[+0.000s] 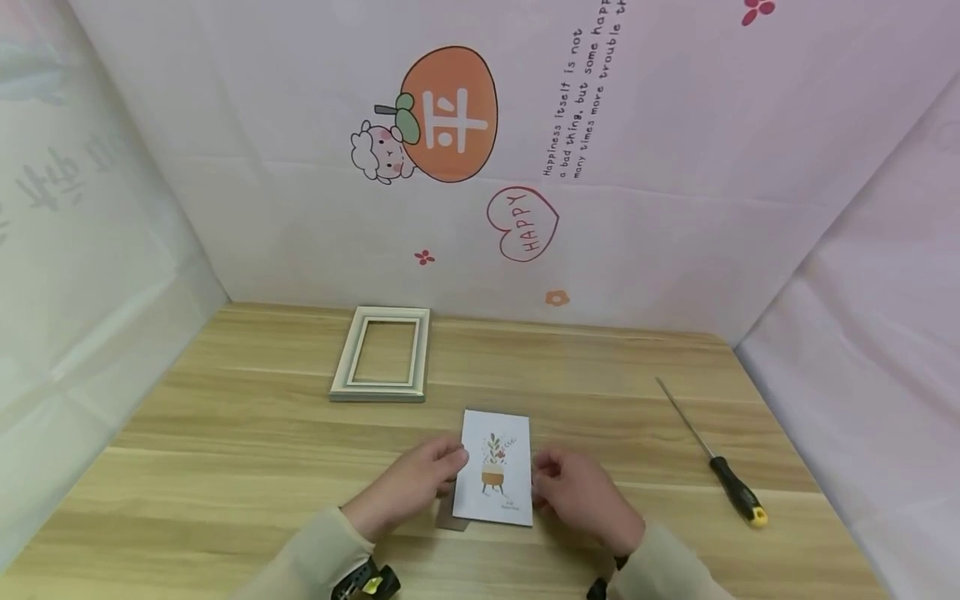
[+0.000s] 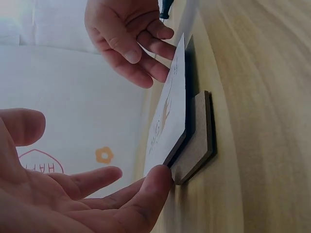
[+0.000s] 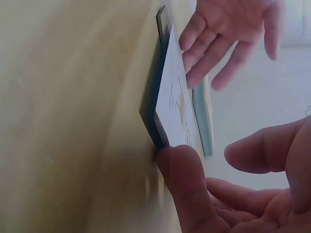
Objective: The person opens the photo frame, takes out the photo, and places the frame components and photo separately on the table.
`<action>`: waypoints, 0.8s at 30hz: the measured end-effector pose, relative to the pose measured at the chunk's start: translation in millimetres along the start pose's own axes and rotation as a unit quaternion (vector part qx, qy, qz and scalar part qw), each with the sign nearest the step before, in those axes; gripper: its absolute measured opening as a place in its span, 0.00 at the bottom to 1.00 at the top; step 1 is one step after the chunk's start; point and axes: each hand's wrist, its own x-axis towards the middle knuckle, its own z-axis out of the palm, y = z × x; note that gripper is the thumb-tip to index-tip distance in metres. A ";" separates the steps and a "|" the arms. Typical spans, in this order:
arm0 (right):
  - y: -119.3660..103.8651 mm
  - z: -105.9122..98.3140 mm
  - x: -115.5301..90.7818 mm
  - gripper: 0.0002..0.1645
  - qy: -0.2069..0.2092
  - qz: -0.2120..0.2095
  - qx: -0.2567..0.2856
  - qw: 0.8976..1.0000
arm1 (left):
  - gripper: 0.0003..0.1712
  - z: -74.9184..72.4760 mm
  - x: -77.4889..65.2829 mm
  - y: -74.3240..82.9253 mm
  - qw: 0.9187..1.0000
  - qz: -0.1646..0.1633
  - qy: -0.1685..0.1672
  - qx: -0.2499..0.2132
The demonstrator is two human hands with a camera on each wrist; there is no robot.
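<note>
A white card (image 1: 493, 468) printed with a potted plant lies face up near the front of the table. Under it, a grey-brown board piece (image 2: 195, 141) sticks out on the left side, and the card sits raised above the tabletop. My left hand (image 1: 416, 486) is at the card's left edge, a fingertip touching its border in the left wrist view, the thumb lifted away. At the right edge is my right hand (image 1: 581, 492), with one fingertip against the rim in the right wrist view and its thumb apart. Neither hand is curled round the card.
Behind the card, to the left, lies a cream picture frame (image 1: 342, 382) with an open middle. A screwdriver (image 1: 735, 490) with a black and yellow handle rests on the right of the wooden table (image 1: 225, 450). Printed white cloth (image 1: 300, 167) hangs round the table's back and sides.
</note>
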 end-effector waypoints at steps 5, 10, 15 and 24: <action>-2.7 1.5 -9.8 0.10 0.014 -0.002 0.003 1.000 | 0.29 -0.1 -3.8 0.9 1.000 -0.004 -0.009 0.010; -4.5 2.5 -12.0 0.12 0.023 0.006 0.005 1.000 | 0.29 0.4 -6.0 1.8 1.000 -0.004 -0.010 0.015; -5.1 3.8 -12.0 0.14 0.035 0.018 0.002 0.999 | 0.28 0.1 -6.8 1.6 1.000 -0.006 -0.008 0.009; -4.7 9.1 -8.7 0.27 0.080 0.023 0.021 0.996 | 0.27 0.7 -7.7 3.8 1.000 0.000 -0.006 -0.028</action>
